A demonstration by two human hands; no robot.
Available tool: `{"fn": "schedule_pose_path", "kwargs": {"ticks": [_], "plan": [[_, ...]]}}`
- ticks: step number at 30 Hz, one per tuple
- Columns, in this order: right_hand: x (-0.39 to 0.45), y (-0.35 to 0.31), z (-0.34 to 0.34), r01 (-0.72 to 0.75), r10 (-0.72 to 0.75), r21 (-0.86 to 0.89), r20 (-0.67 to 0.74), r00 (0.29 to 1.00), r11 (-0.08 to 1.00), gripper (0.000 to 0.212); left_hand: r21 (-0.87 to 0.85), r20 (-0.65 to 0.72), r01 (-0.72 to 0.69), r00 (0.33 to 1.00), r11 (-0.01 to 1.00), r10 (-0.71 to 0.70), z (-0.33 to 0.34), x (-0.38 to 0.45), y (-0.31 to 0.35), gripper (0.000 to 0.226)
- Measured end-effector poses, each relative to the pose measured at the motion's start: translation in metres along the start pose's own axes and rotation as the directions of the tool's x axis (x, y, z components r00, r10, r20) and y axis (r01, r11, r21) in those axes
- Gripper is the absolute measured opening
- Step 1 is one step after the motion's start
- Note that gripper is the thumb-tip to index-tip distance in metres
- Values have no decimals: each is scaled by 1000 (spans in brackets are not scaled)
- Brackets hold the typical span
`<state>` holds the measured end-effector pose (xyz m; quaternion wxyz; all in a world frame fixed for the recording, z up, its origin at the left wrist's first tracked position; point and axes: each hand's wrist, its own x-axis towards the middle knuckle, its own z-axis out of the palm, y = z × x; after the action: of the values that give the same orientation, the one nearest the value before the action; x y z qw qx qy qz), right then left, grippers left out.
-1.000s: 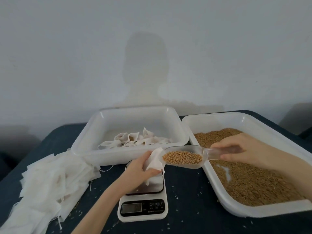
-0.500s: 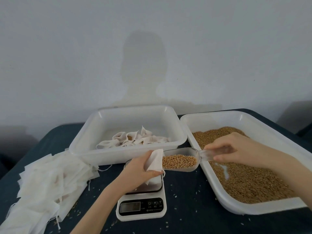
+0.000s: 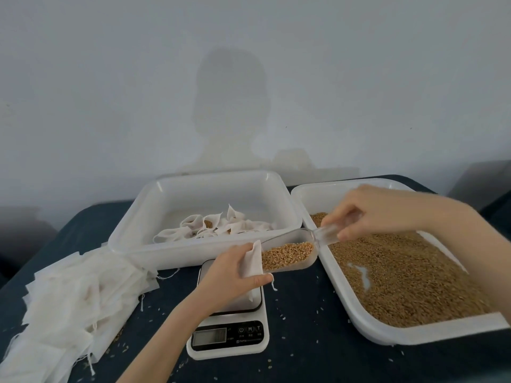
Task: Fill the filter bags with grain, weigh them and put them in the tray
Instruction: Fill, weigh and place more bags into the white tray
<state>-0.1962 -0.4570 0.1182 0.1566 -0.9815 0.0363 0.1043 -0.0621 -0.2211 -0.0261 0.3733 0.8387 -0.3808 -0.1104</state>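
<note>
Filter bag (image 3: 252, 259): a small white pouch of thin fabric, held directly above the platform of the scale (image 3: 231, 313), its open mouth turned toward the right. The left hand (image 3: 231, 275) grips it, fingers curled around its body and thumb under its lower edge. The scoop (image 3: 290, 254), a clear plastic trough loaded with tan grain, lies with its long axis running from the bag's mouth up and to the right, away from the scale; its front lip touches or enters the mouth, though which cannot be told. The right hand (image 3: 370, 214) pinches the scoop's handle, raised so that the trough tilts down toward the bag. The pour depends on this alignment: grain must slide leftward along the axis into the mouth, and any sag of the fabric would likely spill it onto the scale.

Beyond the scale stands the tray (image 3: 166, 236), white and holding several filled bags at its near side. Right of the scale, the grain bin (image 3: 367, 319). Left of the scale, a heap of 1 loose pile of empty bags (image 3: 69, 308). Stray kernels dot the dark tabletop (image 3: 309, 349) around the scale.
</note>
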Motion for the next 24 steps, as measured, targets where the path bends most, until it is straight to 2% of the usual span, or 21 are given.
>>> {"fn": "schedule_pose_path", "kwargs": {"ticks": [3,8,15,20,24], "plan": [[5,-20,-27,-37,43,-62,85,995,997,28,-89,5,1,1000,996,0,5,-1,5,36],[15,-47,-48,-47,77,-201,139,987,978,28,-222,20,14,1000,975,-10,10,1,8,38],[17,-54,-51,-68,98,-175,172,980,982,20,-290,25,23,1000,957,-16,11,1,1,58],[16,-50,-57,-89,114,-152,161,980,984,19,-375,24,12,1000,927,-3,10,-1,3,40],[10,-43,-56,-115,136,-131,163,977,985,22,-422,48,-9,998,906,32,10,-1,5,44]]}}
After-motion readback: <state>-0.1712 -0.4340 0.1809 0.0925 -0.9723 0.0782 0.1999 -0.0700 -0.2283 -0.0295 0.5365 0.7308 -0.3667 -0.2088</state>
